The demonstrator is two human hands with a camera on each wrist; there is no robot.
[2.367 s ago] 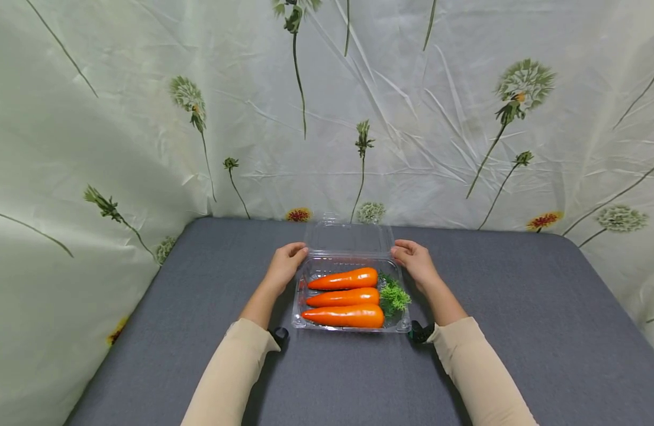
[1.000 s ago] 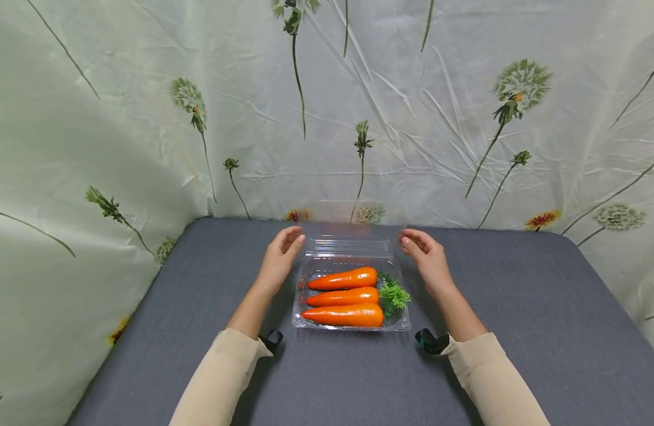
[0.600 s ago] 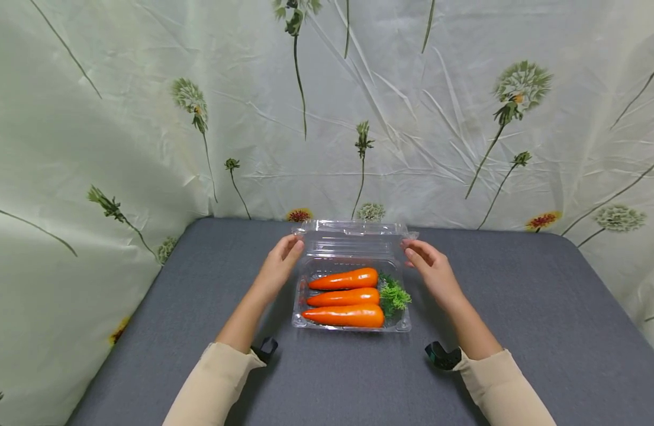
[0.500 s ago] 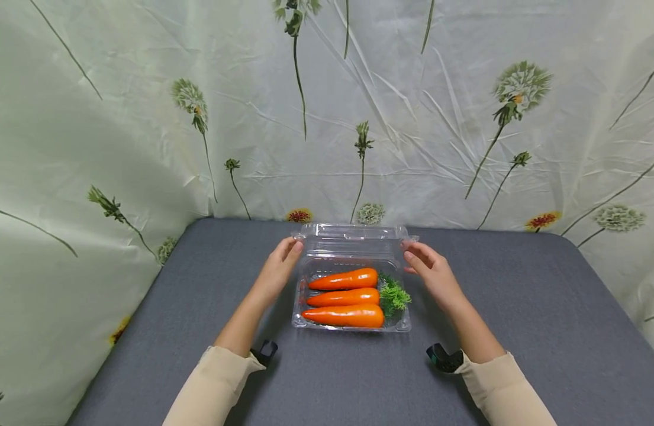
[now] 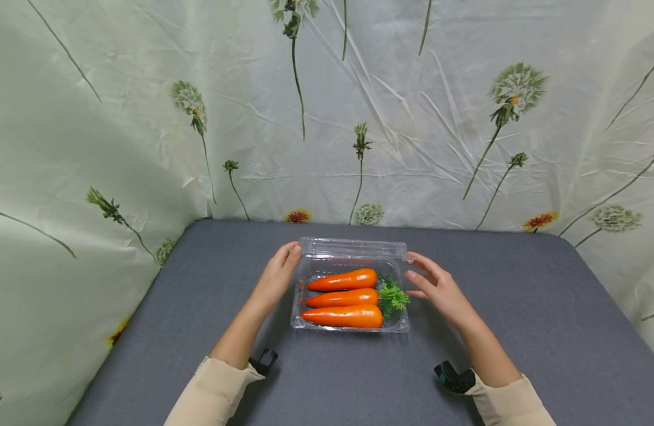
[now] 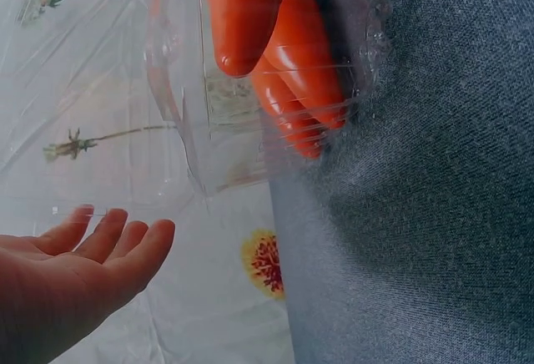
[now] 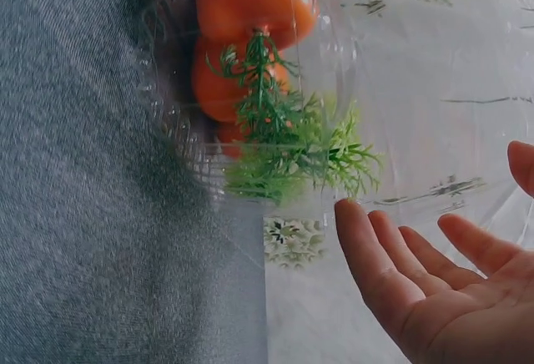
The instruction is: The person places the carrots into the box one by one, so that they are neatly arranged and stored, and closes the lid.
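A clear plastic clamshell box point(image 5: 297, 322) holds three orange carrots point(image 5: 342, 297) with green leafy tops point(image 5: 393, 296) at the right end. Its hinged lid point(image 5: 353, 247) stands raised at the back, tilted. My left hand point(image 5: 276, 278) is at the lid's left edge, its fingers fairly straight; in the left wrist view the fingertips point(image 6: 108, 235) are by the clear plastic, and contact is hard to tell. On the other side my right hand point(image 5: 438, 290) is spread beside the lid's right corner and the leaves, fingers loosely extended. Neither hand grips anything.
The box stands on a grey cloth-covered table point(image 5: 348, 378). Behind it hangs a pale curtain point(image 5: 438, 148) printed with dandelions, and it also lines the left side. Dark wrist cameras point(image 5: 454, 377) sit under both cuffs.
The lid has swung up from leaning back and its front edge now sits lower, tipped forward. Both hands have come lower and nearer the person; the right hand has spread its fingers and shifted outward.
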